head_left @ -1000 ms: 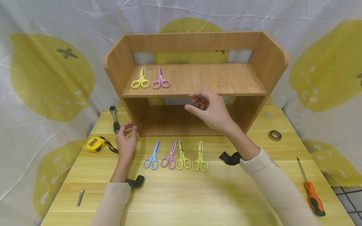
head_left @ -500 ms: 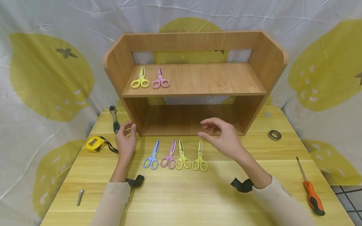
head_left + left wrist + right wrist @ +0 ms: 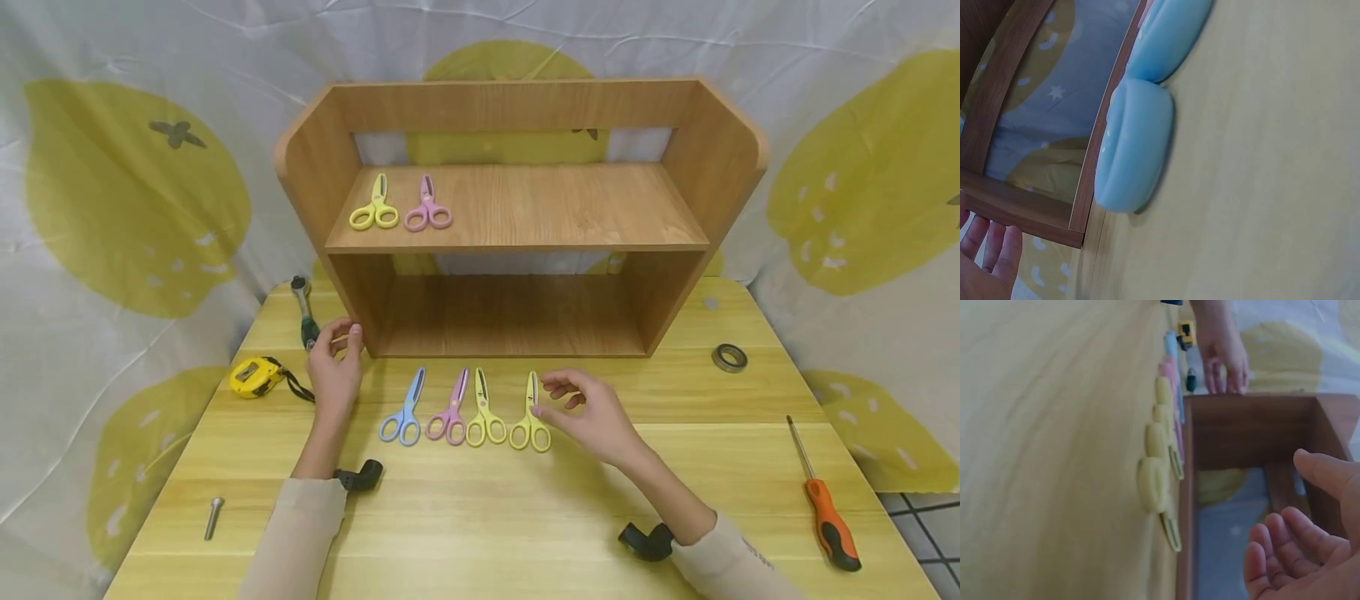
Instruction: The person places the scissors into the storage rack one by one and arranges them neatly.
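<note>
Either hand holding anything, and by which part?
Nothing is held: the right hand is open by the rightmost yellow scissors, the left hand beside the wooden shelf.

The left hand reached in at the lower left corner, its fingertips close against the shelf; whether they touched the wood was hard to tell. The shelf was brown and stood tilted across the left side, with the patterned curtain showing through its opening, grey with yellow shapes and white marks. Just right of its long edge lay the blue scissors, their two loops touching, the upper one cut off by the top border. Pale, bare table filled the right side
</note>
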A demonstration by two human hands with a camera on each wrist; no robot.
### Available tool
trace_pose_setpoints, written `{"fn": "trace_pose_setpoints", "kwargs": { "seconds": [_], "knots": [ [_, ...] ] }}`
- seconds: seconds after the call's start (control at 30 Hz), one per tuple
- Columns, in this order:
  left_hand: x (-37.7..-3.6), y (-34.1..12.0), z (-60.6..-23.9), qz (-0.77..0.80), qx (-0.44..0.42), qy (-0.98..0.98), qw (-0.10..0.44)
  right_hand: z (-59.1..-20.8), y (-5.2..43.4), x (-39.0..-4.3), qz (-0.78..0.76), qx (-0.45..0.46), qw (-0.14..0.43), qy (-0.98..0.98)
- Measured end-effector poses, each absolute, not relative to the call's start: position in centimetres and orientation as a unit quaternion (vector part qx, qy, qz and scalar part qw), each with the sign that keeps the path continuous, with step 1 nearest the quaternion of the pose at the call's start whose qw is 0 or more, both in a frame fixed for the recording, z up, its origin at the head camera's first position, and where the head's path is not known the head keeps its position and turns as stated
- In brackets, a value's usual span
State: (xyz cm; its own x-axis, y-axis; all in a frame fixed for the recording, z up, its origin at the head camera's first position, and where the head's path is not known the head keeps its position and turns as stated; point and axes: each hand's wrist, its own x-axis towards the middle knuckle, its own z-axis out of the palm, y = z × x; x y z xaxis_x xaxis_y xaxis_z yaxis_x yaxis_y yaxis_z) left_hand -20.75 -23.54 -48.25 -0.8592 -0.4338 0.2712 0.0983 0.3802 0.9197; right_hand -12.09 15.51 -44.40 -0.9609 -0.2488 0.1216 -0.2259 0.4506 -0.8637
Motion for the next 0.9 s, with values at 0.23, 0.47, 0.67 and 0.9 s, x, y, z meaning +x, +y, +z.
{"fn": "trace_pose_setpoints", "kwargs": {
  "seconds": [0.23,0.47,0.67,0.9],
  "knots": [
    [-20.8,-23.5,-48.2,-0.545,0.100,-0.795,0.246,-45.8,15.7,-11.6,-0.506,-0.111,0.043,0.854],
    [-20.6,-23.7,-48.2,-0.543,0.092,-0.799,0.241,-47.6,15.9,-11.4,-0.502,-0.091,0.068,0.858],
    [-20.6,-23.7,-48.3,-0.537,0.097,-0.804,0.236,-48.6,15.8,-11.2,-0.488,-0.101,0.077,0.864],
    [-20.6,-23.8,-48.2,-0.539,0.095,-0.803,0.236,-49.5,15.6,-11.3,-0.461,-0.099,0.078,0.878]
  ]
}}
